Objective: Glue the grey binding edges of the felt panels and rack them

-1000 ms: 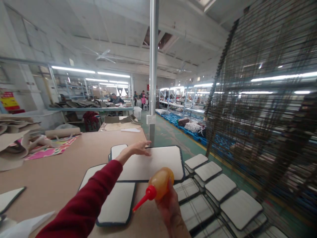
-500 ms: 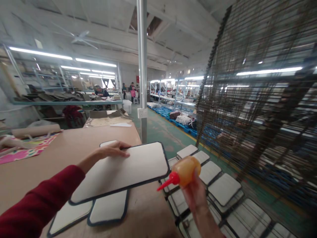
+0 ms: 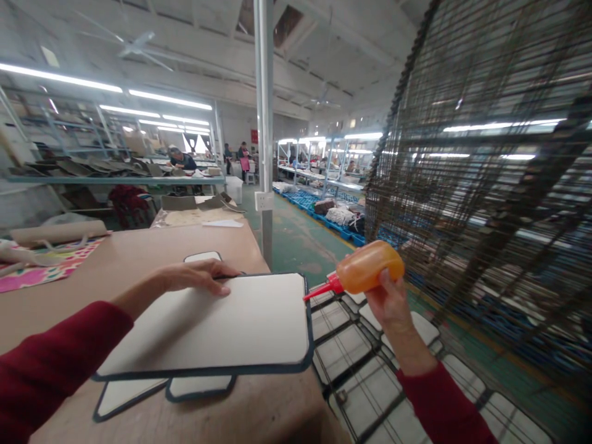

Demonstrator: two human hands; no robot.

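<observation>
My left hand [image 3: 198,277] grips the far edge of a white rectangular panel [image 3: 250,327] with a dark border, thumb on top and fingers partly hidden behind the edge. My right hand [image 3: 387,302] is wrapped round a squeeze bottle [image 3: 370,267] with amber contents and a red nozzle. The bottle is tilted, and its nozzle tip [image 3: 306,299] is at the panel's right edge; I cannot tell whether it touches. Below the held panel, similar dark-edged panels [image 3: 200,386] lie on the brown table [image 3: 185,237]. Another panel [image 3: 203,256] shows past my left hand.
On the right, a wire rack [image 3: 349,351] bears several white panels; a tall stack of wire racks [image 3: 462,142] leans beyond it. A metal post [image 3: 264,123] with a socket box stands past the table. Patterned cloth [image 3: 50,271] lies at left. People are at work far back.
The bottle has risen and moved right, its nozzle now at the panel's right edge. The panel has turned, its right end lower and more level. My left hand keeps its hold.
</observation>
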